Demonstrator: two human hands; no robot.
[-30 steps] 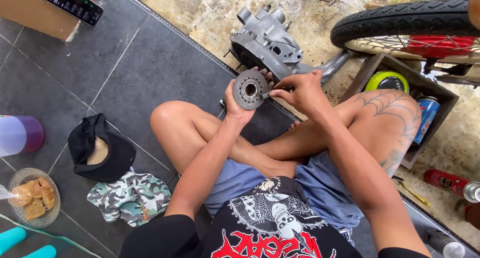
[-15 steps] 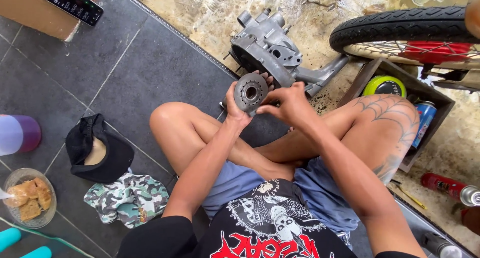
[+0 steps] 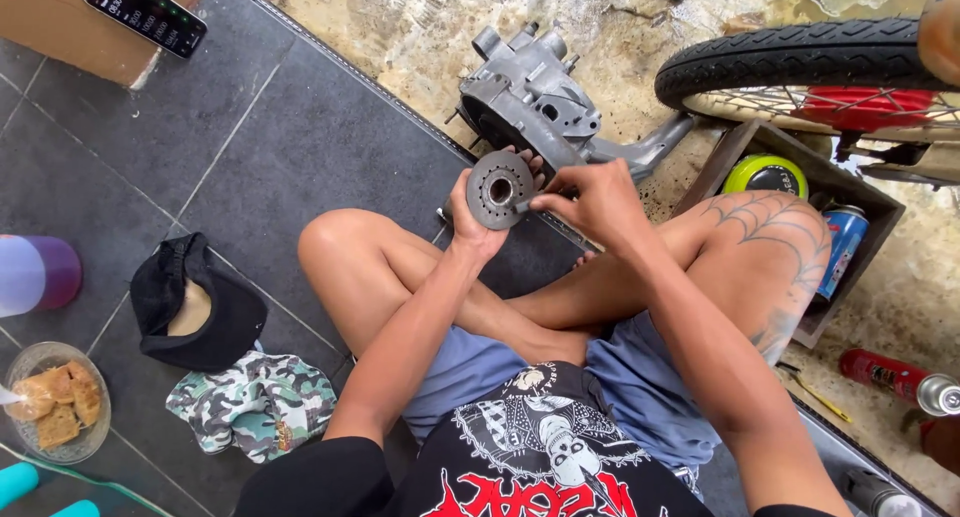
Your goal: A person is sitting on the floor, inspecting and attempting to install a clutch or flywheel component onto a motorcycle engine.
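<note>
A seated person's left hand [image 3: 478, 212] grips a round metal disc [image 3: 499, 189] from below. The right hand [image 3: 595, 202], at its 3 o'clock, pinches the rim. An engine casing [image 3: 535, 102] lies at 12 o'clock.

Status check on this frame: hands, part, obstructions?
Left hand holds round metal disc upright. Right hand pinches at disc's rim. Grey engine casing lies just beyond on the floor; nothing between hands and disc.

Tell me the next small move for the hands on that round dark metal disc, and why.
Probably steady the round dark metal disc in the left hand while the right hand works at its rim, since the right fingertips already pinch its edge.
</note>
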